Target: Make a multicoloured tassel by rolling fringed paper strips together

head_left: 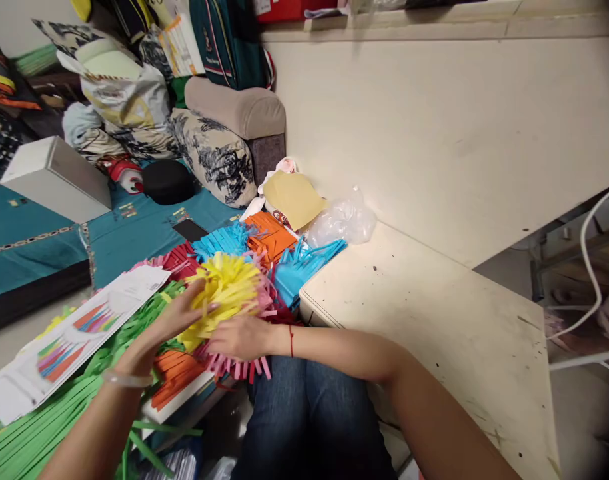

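A bundle of yellow fringed paper (232,283) lies between my two hands, its cut strips fanned upward. My left hand (182,310) touches its left side, with thumb and fingers apart. Curled at its near edge, my right hand (242,337) grips the bundle, its fingertips partly hidden. Pink fringed paper (257,367) shows below and to the right. Green paper strips (59,413) spread under my left forearm, and orange fringed paper (177,377) lies below my left hand.
Blue fringed paper (294,273), an orange bundle (269,237) and a clear plastic bag (344,220) lie beyond. A printed sheet (79,333) covers part of the green strips. A cream table (434,333) stands at right, a teal-covered sofa (134,227) at left.
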Demonstrator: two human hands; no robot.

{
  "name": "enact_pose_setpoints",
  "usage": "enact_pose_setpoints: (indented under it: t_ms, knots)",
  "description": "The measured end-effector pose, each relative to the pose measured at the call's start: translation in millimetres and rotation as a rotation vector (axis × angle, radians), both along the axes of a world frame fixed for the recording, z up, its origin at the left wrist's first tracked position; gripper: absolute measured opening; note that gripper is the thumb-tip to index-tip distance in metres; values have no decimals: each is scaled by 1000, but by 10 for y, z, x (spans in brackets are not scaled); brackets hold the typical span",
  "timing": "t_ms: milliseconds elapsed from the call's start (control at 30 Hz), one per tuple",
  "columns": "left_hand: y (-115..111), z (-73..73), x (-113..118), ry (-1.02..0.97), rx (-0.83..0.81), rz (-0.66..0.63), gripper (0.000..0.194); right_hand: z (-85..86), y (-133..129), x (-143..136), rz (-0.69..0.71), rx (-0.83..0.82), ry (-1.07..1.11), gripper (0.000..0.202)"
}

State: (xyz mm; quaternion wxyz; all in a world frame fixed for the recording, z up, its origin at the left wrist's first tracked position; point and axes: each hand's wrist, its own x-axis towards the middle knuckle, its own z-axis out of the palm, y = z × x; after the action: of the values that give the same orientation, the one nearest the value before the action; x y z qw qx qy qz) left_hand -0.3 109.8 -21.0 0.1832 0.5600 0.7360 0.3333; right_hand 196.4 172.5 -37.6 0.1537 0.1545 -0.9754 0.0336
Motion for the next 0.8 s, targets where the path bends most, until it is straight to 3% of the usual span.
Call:
enact_pose_setpoints:
  t_ms: [67, 133, 167, 267, 333, 400, 467, 633, 800]
  knots:
    - [-330, -1, 65, 158, 151, 179, 51, -191, -165, -49, 16, 64, 10, 26]
    - [-718, -147, 171, 416, 316, 395, 33, -368, -231, -93, -50, 99, 15, 27]
    - [-902, -273, 233, 494, 296, 363, 26, -436, -226, -114, -96, 111, -5, 29]
    - [-1303, -734, 378, 645, 156, 65, 20, -525, -101, -171, -156, 132, -120, 31]
    - [-1404, -976, 401, 702, 77, -43, 24, -495, 23, -198, -143, 143, -173, 30]
    - [-1385, -1083, 379, 743, 15, -69, 31, -426, 143, -214, -142, 144, -201, 30]
    - [-1287, -1064, 355, 782, -60, -68, 34, -350, 241, -219, -170, 109, -214, 33]
    - [-975, -860, 353, 818, -189, -73, 33, -223, 329, -170, -256, -18, -203, 25]
    - [-926, -621, 243, 738, -147, -23, 30, -128, 386, -95, -260, -123, -260, 53]
